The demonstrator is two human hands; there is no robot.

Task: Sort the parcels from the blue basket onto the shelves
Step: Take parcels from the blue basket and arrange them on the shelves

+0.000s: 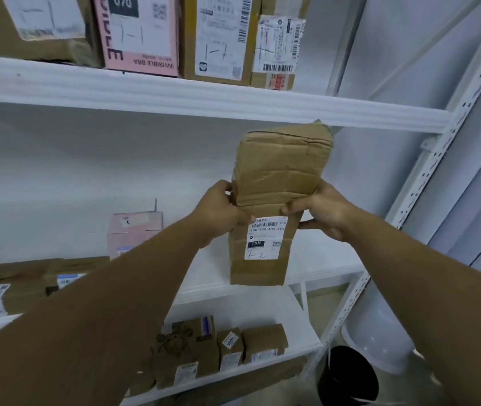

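Left hand (218,209) and right hand (321,210) grip a brown parcel (277,194) before white shelves (204,96).

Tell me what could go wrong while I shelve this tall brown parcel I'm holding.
1. The brown parcel is crumpled and upright. The left hand and right hand grip only its sides near the middle, so it may tip or slip.
2. Its top corner looks close to the upper shelf edge and could catch there.
3. Its label reads 1-2, while the boxes above read 1-1, so it could end up on the wrong shelf.
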